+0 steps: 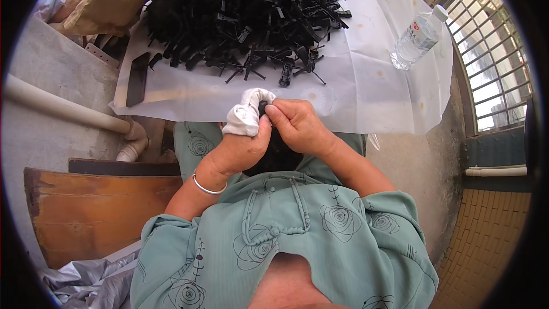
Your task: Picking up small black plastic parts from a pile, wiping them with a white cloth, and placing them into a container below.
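Note:
My two hands meet in front of the table's near edge, above my lap. A white cloth covering (245,115), like a partial glove, wraps the fingers of my left hand (251,131). Between the hands is a small black plastic part (263,107), mostly hidden by fingers; its full shape does not show. Both hands are closed on it, the right hand (297,123) pinching with thumb and forefinger. Just beyond lies a large heap of black plastic parts (246,17) with thin legs or arms. Something black (277,157) lies in my lap beneath the hands.
A whitish plastic sheet (366,80) covers the table. On it are a black phone-like slab (137,80) at the left and a clear water bottle (417,40) at the right. A brown paper sack (111,3) stands far left, a wooden board (103,212) nearer.

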